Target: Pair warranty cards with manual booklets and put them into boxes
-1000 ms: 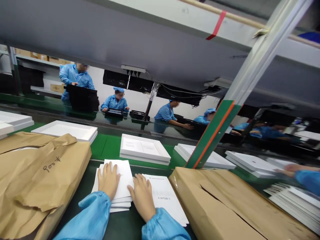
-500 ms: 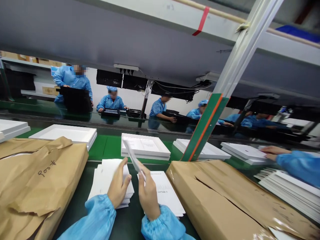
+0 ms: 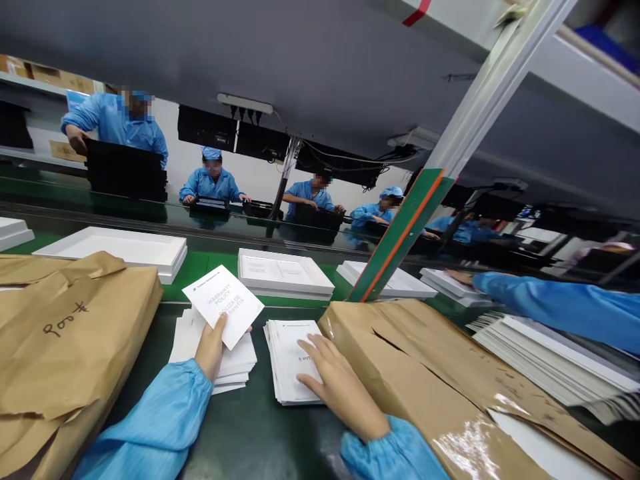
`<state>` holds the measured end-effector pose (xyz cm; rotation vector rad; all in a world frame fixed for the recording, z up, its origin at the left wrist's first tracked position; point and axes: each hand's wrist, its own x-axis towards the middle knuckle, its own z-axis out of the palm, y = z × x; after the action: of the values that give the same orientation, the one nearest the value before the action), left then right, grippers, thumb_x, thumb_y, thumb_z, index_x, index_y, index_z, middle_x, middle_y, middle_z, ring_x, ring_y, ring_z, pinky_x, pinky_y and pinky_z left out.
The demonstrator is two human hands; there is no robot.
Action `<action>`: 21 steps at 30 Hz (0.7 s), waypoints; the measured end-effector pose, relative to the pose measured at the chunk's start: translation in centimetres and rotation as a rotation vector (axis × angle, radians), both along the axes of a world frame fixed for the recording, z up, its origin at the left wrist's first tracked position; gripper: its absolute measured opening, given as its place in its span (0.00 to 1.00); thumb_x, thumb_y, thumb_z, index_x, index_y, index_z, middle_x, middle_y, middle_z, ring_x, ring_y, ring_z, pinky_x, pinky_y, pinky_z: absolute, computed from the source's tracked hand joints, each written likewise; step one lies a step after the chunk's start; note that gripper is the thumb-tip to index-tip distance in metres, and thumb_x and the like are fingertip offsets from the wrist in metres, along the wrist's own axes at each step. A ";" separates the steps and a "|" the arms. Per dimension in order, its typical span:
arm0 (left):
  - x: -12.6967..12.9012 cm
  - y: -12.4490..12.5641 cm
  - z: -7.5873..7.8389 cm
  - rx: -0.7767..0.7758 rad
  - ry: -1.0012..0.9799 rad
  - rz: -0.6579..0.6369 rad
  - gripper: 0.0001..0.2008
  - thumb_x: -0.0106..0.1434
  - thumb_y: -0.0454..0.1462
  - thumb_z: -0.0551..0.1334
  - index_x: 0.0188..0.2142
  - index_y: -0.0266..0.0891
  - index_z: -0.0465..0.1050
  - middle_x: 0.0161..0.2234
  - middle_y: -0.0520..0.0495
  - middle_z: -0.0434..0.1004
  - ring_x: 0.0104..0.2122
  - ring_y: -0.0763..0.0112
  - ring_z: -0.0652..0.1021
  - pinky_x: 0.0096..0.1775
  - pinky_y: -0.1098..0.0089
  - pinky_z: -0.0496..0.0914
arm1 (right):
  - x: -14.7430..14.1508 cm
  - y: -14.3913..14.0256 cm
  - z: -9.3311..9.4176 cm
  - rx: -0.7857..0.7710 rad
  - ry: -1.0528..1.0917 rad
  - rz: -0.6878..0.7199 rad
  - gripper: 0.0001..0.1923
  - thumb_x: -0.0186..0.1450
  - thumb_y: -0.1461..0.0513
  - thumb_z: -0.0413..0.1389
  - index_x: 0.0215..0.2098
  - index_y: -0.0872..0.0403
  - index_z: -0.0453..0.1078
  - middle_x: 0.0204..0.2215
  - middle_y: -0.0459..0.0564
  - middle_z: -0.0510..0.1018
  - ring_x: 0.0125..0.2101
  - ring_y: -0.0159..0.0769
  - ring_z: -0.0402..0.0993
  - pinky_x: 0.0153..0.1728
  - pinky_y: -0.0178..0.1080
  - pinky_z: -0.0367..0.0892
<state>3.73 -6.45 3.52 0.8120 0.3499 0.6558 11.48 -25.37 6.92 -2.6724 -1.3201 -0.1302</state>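
Observation:
My left hand [image 3: 212, 347] grips a white warranty leaflet [image 3: 223, 304] by its lower edge, with "WARRANTY POLICY" printed on its face. Under that hand lies an uneven pile of white papers [image 3: 235, 373]. To the right, my right hand [image 3: 337, 380] is open, its fingers spread over a second stack of printed leaflets [image 3: 285, 360]. The fingertips look to be at the top sheet; whether they press on it I cannot tell.
Brown paper packages flank me, one at left [image 3: 95, 333] and one at right [image 3: 425, 373]. White box trays [image 3: 285, 290] line the green belt [image 3: 207, 260] ahead. A slanted post [image 3: 405, 233] rises beyond the right package. A co-worker's sleeve [image 3: 550, 303] reaches in from the right.
The leaflet, earlier upright in my right hand, is now in my left, turned face up. My right hand has moved right and down to the right-hand stack. The view has shifted slightly.

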 end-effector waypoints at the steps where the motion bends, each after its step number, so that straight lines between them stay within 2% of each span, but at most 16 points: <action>1: 0.0 -0.1 0.0 0.003 -0.002 -0.005 0.20 0.52 0.37 0.54 0.46 0.38 0.57 0.43 0.41 0.66 0.32 0.65 0.73 0.35 0.66 0.69 | 0.1 -0.9 -0.5 -0.068 0.010 -0.047 0.26 0.51 0.58 0.50 0.48 0.55 0.55 0.49 0.55 0.57 0.50 0.44 0.47 0.47 0.47 0.50; 3: 0.1 -0.1 0.0 0.004 -0.004 -0.010 0.19 0.52 0.36 0.54 0.45 0.38 0.58 0.43 0.41 0.66 0.32 0.65 0.74 0.35 0.66 0.69 | -0.1 -2.2 -1.4 -0.156 0.012 -0.085 0.27 0.49 0.59 0.52 0.48 0.55 0.55 0.50 0.54 0.56 0.50 0.45 0.47 0.47 0.49 0.48; 5: 0.2 -0.1 -0.1 0.004 0.009 -0.012 0.18 0.52 0.37 0.54 0.44 0.38 0.59 0.43 0.41 0.66 0.32 0.65 0.74 0.35 0.67 0.69 | -0.5 -2.9 -1.8 -0.177 -0.012 -0.077 0.22 0.51 0.61 0.50 0.45 0.54 0.58 0.49 0.53 0.58 0.48 0.44 0.51 0.46 0.49 0.48; 9: 0.3 0.1 -0.4 0.025 0.031 -0.024 0.19 0.52 0.37 0.54 0.45 0.38 0.58 0.43 0.41 0.66 0.33 0.65 0.73 0.35 0.67 0.69 | -0.7 -3.2 -0.8 -0.120 0.000 -0.033 0.14 0.52 0.64 0.48 0.39 0.53 0.62 0.41 0.51 0.68 0.42 0.39 0.61 0.43 0.43 0.54; 12: 0.3 0.2 -0.7 0.041 0.023 -0.044 0.19 0.52 0.38 0.55 0.45 0.37 0.59 0.43 0.41 0.66 0.34 0.64 0.73 0.35 0.66 0.69 | -0.7 -2.9 -0.2 -0.067 0.041 -0.068 0.09 0.53 0.63 0.47 0.34 0.51 0.63 0.33 0.48 0.71 0.36 0.37 0.65 0.36 0.39 0.59; 14: 0.3 0.2 -0.8 0.056 0.011 -0.062 0.20 0.52 0.39 0.55 0.44 0.36 0.59 0.42 0.40 0.66 0.34 0.63 0.73 0.35 0.66 0.69 | -1.1 -2.4 -0.2 -0.062 0.038 -0.099 0.10 0.51 0.60 0.50 0.33 0.51 0.63 0.33 0.48 0.70 0.35 0.38 0.65 0.33 0.39 0.60; 18: 0.4 0.3 -1.0 0.079 0.005 -0.080 0.22 0.51 0.41 0.55 0.46 0.37 0.58 0.44 0.40 0.65 0.35 0.62 0.72 0.36 0.65 0.68 | -2.4 -1.2 -0.6 -0.125 -0.048 -0.127 0.18 0.44 0.58 0.56 0.33 0.54 0.62 0.34 0.53 0.67 0.35 0.43 0.64 0.31 0.41 0.60; 21: 0.4 0.4 -1.1 0.074 0.015 -0.083 0.23 0.51 0.41 0.55 0.47 0.39 0.56 0.46 0.40 0.62 0.36 0.62 0.72 0.36 0.65 0.68 | -2.6 -0.9 -0.4 -0.173 -0.033 -0.141 0.13 0.47 0.60 0.54 0.32 0.53 0.62 0.33 0.51 0.67 0.32 0.41 0.66 0.26 0.38 0.60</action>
<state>4.11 -6.09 2.40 0.8980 0.3053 0.5885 8.83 -26.31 6.56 -2.9211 -1.2027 -0.0804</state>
